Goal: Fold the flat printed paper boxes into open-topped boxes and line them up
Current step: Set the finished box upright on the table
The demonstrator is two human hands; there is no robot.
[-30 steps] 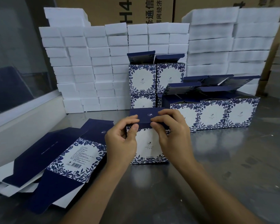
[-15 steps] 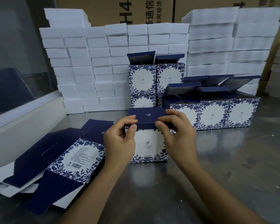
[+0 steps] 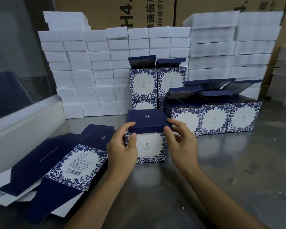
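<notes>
— Since a second ago, what has changed on the box (image 3: 146, 142)?
— Its navy flap (image 3: 147, 119) is down flat now; I see my hands spread from the middle to its front corners. My left hand (image 3: 121, 150) pinches the left corner, my right hand (image 3: 182, 143) the right. It stands on the bench (image 3: 238, 171), near the row of folded boxes (image 3: 213, 119).
— So that end is closed?
— I judge yes; it should join the row next

Steel table (image 3: 238, 162), foam blocks (image 3: 82, 66), cardboard cartons (image 3: 106, 12)
</notes>
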